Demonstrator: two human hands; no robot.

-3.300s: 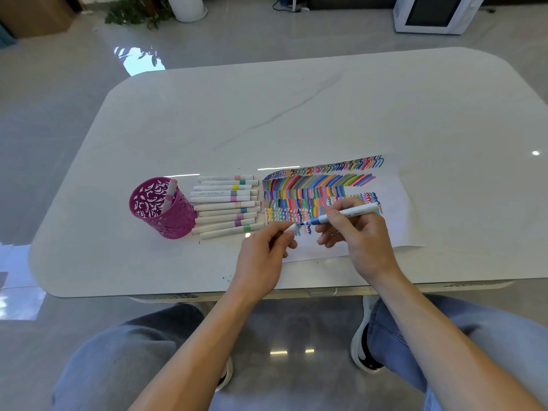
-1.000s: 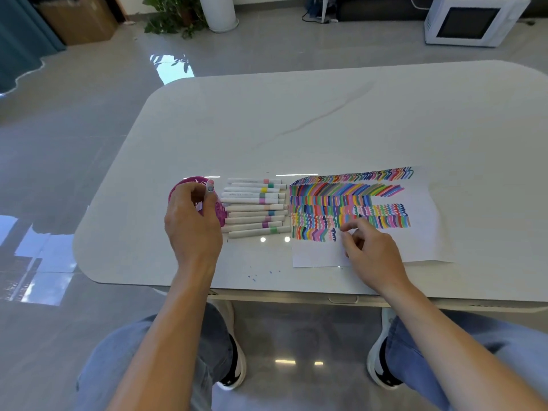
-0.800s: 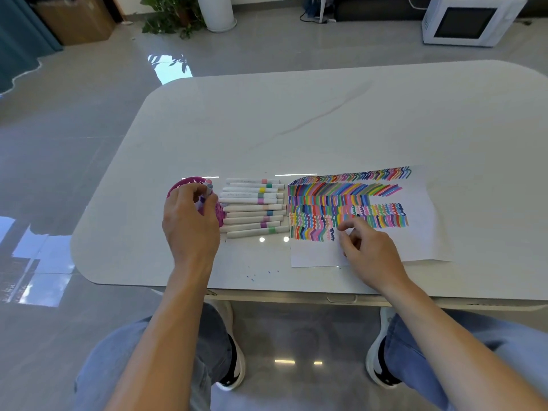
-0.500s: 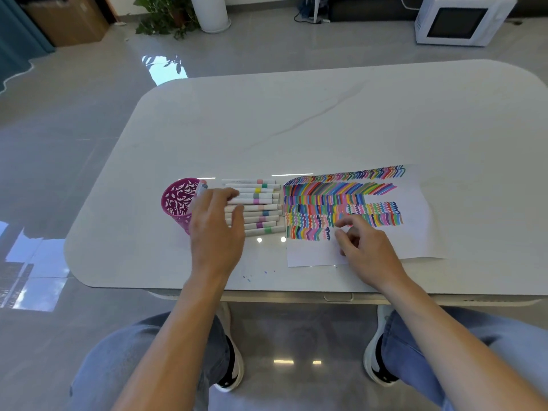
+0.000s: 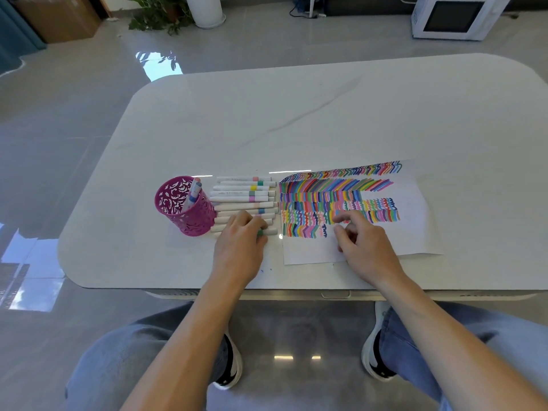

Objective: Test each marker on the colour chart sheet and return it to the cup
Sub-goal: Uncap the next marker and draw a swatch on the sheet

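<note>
White stone-look table [image 5: 326,114], veined grey, with rounded corners, standing on a glossy grey tiled floor [image 5: 59,120]. Head view: the left hand [image 5: 240,247] has its fingers and thumb curled round the green-banded marker [image 5: 271,231], the nearest one of a row of markers [image 5: 240,198] that lies flat and parallel just beyond the fingertips. To the left of those fingers, touching the row's ends, stands the magenta cut-out cup [image 5: 192,218], upright, with a blue-banded marker [image 5: 194,191] leaning inside it. The right hand [image 5: 367,247] grasps nothing; its loosely bent fingers rest on the colour chart sheet [image 5: 415,226], whose bands of coloured strokes spread beyond and to both sides of them. Far past both hands, on the floor: a potted plant [image 5: 157,16], a cardboard box [image 5: 56,16] and a white appliance [image 5: 453,16] with a dark window.
</note>
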